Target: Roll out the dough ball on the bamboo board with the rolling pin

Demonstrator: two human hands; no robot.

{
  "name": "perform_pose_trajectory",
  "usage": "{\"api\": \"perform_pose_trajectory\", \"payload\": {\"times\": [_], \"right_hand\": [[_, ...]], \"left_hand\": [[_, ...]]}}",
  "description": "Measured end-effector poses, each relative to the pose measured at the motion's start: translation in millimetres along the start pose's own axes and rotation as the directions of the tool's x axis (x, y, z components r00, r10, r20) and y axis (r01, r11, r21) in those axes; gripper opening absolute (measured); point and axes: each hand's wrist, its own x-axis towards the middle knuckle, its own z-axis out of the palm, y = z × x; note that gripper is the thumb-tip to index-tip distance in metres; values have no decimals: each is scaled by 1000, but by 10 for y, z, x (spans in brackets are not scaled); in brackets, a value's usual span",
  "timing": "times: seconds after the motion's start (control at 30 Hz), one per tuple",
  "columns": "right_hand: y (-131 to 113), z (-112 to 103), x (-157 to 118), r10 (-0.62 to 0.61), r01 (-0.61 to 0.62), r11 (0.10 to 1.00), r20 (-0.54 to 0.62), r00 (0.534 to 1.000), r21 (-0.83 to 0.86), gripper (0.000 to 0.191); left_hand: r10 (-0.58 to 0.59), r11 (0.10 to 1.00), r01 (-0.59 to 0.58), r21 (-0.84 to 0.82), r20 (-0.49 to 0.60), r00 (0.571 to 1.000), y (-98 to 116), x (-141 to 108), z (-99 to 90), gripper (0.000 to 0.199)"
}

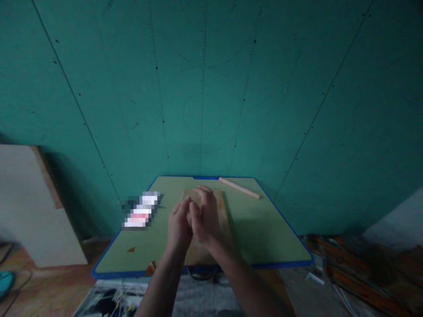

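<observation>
My left hand [179,224] and my right hand [205,216] are pressed close together above a wooden board [226,229]. The fingers of both are curled inward. Between the palms a small pale patch shows, but whatever they hold is mostly covered and I cannot make out its kind. The board lies lengthwise on a light green table [264,237] with a blue edge, partly hidden under my hands and forearms. Beyond my right hand, a pale wooden stick [239,188], like a thin rolling pin, lies slantwise near the table's far edge.
Left on the table is a pixelated white and pink item [142,211]. Small brown scraps [131,249] lie near the front left. A green panel wall [205,88] rises right behind the table. A white board [33,202] leans at left; wood pieces [350,264] lie on the right floor.
</observation>
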Motion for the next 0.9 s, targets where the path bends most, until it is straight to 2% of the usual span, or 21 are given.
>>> {"api": "perform_pose_trajectory", "payload": {"times": [0.03, 0.07, 0.1, 0.17, 0.2, 0.27, 0.3, 0.37, 0.4, 0.43, 0.47, 0.5, 0.53, 0.57, 0.63, 0.67, 0.7, 0.77, 0.8, 0.83, 0.9], "right_hand": [[36, 9, -29, 139, -131, 982, -44, 989, 139, 33], [71, 24, -52, 295, -266, 921, -64, 954, 285, 32], [102, 46, -66, 449, -388, 818, -48, 892, 426, 31], [143, 96, -69, 673, -551, 529, 77, 736, 645, 29], [151, 118, -58, 723, -587, 378, 168, 670, 716, 29], [149, 139, -24, 718, -606, 136, 344, 606, 784, 31], [145, 137, -6, 688, -607, 59, 408, 599, 792, 32], [142, 113, 16, 649, -620, -24, 484, 587, 785, 34], [144, 96, 17, 660, -626, -33, 487, 572, 779, 33], [150, 77, 14, 688, -629, -24, 469, 554, 777, 32], [156, 58, 7, 719, -629, -4, 440, 538, 777, 29], [162, 39, 0, 746, -629, 16, 409, 525, 777, 27], [168, 19, -2, 768, -626, 32, 382, 514, 779, 24], [173, -4, 3, 784, -621, 42, 360, 506, 782, 21], [191, -62, 38, 805, -618, 47, 337, 489, 785, 18], [205, -94, 64, 813, -618, 57, 323, 484, 784, 19], [224, -127, 91, 816, -623, 79, 308, 489, 779, 21], [267, -180, 133, 800, -651, 154, 293, 524, 743, 28], [286, -196, 142, 783, -664, 220, 277, 557, 714, 32], [297, -203, 141, 754, -667, 322, 244, 610, 671, 36], [288, -192, 108, 632, -610, 605, 158, 759, 511, 41]], "left_hand": [[18, 999, -18, 35, -3, 1000, 23, 30, -2, 24], [43, 996, -43, 81, -2, 999, 46, 58, -1, 27], [72, 988, -72, 140, 3, 997, 65, 83, 4, 29], [132, 955, -133, 265, 20, 991, 80, 108, 27, 34], [156, 937, -157, 311, 28, 987, 75, 106, 45, 36], [214, 877, -242, 415, 115, 970, 42, 78, 83, 35], [258, 803, -325, 500, 200, 945, 21, 57, 100, 34], [314, 536, -504, 677, 395, 864, -20, 18, 118, 34], [312, 386, -556, 736, 464, 829, -35, 4, 119, 37], [301, 278, -569, 774, 492, 817, -45, -6, 115, 41], [293, 243, -550, 799, 480, 827, -48, -13, 107, 44], [281, 271, -530, 804, 460, 842, -44, -19, 97, 46], [278, 358, -515, 779, 437, 855, -32, -25, 86, 47], [284, 491, -497, 715, 408, 868, -14, -35, 75, 46], [301, 778, -421, 466, 312, 901, 32, -64, 55, 40], [291, 876, -362, 318, 249, 924, 53, -83, 46, 36], [262, 934, -298, 195, 190, 946, 66, -101, 37, 32], [180, 979, -189, 76, 119, 977, 58, -134, 20, 25], [136, 988, -143, 61, 105, 985, 33, -145, 14, 23], [87, 994, -93, 53, 100, 991, -3, -151, 12, 21], [-40, 999, 39, 15, 100, 994, -92, -146, 22, 20]]}}
